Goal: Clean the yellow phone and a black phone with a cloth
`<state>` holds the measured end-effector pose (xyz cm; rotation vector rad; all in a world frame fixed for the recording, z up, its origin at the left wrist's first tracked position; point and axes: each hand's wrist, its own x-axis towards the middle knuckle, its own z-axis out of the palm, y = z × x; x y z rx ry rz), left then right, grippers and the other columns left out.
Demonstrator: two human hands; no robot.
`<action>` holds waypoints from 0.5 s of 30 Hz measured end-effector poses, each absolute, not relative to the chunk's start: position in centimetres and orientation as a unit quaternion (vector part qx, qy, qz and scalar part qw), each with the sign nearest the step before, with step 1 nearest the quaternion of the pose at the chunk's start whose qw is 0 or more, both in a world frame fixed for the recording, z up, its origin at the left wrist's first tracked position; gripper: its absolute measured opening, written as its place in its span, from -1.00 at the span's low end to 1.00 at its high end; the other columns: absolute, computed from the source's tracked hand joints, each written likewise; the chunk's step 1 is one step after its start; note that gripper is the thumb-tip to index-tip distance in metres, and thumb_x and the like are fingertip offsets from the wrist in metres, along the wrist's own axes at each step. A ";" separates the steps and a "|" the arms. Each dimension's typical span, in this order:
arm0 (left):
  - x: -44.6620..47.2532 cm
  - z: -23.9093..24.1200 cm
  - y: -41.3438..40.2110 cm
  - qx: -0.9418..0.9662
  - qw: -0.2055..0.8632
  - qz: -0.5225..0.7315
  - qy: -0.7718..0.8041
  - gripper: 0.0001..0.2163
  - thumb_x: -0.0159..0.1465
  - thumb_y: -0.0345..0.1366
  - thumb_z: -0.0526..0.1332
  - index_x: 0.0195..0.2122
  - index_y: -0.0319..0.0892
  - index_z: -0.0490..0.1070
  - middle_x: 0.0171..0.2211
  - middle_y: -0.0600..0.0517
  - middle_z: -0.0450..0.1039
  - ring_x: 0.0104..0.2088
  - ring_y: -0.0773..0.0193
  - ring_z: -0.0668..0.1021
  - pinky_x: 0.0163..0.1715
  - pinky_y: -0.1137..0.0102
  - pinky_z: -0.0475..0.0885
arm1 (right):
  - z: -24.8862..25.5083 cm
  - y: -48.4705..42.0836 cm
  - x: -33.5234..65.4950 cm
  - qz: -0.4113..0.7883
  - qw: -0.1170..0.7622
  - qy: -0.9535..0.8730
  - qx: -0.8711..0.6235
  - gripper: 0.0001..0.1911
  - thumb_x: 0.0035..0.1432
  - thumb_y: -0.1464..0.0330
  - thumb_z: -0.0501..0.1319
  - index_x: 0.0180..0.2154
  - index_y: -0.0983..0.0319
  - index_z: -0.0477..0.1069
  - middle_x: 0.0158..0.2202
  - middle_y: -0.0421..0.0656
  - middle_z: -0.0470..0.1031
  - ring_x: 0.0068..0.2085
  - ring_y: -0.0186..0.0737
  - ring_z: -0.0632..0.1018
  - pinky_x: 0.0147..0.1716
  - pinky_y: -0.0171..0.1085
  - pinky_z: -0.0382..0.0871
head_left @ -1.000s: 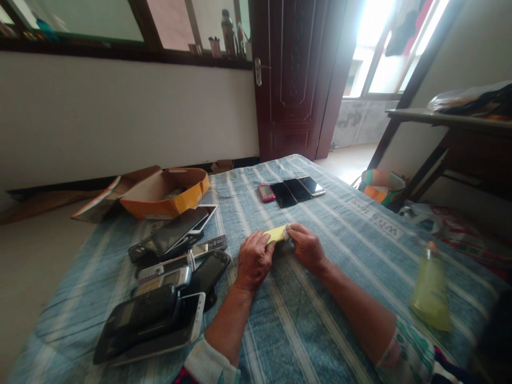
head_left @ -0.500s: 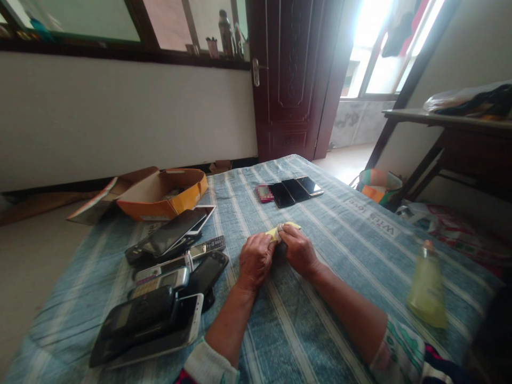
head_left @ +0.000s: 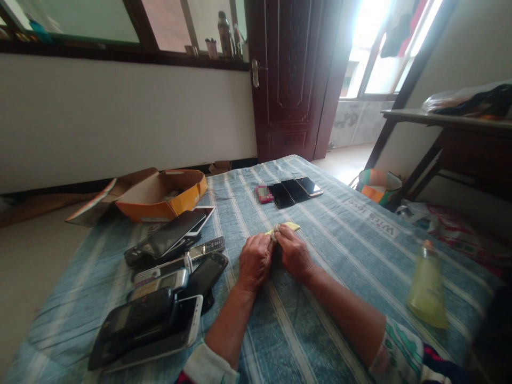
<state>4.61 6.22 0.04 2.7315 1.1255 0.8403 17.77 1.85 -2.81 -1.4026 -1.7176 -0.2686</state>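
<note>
Both my hands rest together on the blue striped cloth (head_left: 304, 330) in the middle of the table. My left hand (head_left: 255, 260) is closed around one end of a small yellow object (head_left: 291, 226), and my right hand (head_left: 294, 252) is closed on it too, holding a bit of white material against it. Most of the yellow object is hidden under my fingers. A row of phones (head_left: 288, 192) lies just beyond my hands, with a small pink one at its left end.
A pile of several old phones (head_left: 160, 288) lies to the left. An open orange cardboard box (head_left: 160, 194) sits at the far left. A yellowish plastic bottle (head_left: 426, 285) stands at the right. A dark door and a wooden table are behind.
My right hand has slid left over the yellow object, covering more of it and closing against my left hand. The object has tilted flatter.
</note>
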 end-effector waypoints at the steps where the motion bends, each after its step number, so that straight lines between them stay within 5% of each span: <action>1: 4.6 0.1 6.2 0.889 0.032 0.270 0.367 -0.78 0.41 -0.22 0.01 -0.28 -0.15 0.39 -0.30 -0.01 0.46 -0.21 0.18 0.46 -0.15 0.33 0.39 | -2.9 1.9 18.1 -0.109 0.439 -0.685 -0.571 -0.60 0.20 0.57 -0.03 -0.02 0.29 0.43 -0.03 0.05 0.47 0.17 -0.06 0.37 0.16 -0.06 0.30; 15: 4.6 0.1 6.1 0.890 0.024 0.265 0.370 -0.80 0.40 -0.23 0.03 -0.28 -0.16 0.39 -0.30 0.00 0.46 -0.21 0.18 0.46 -0.16 0.34 0.39 | -2.9 1.7 17.7 -0.080 0.424 -0.700 -0.570 -0.55 0.16 0.59 -0.01 0.03 0.28 0.42 0.02 0.06 0.44 0.19 -0.06 0.35 0.18 -0.04 0.28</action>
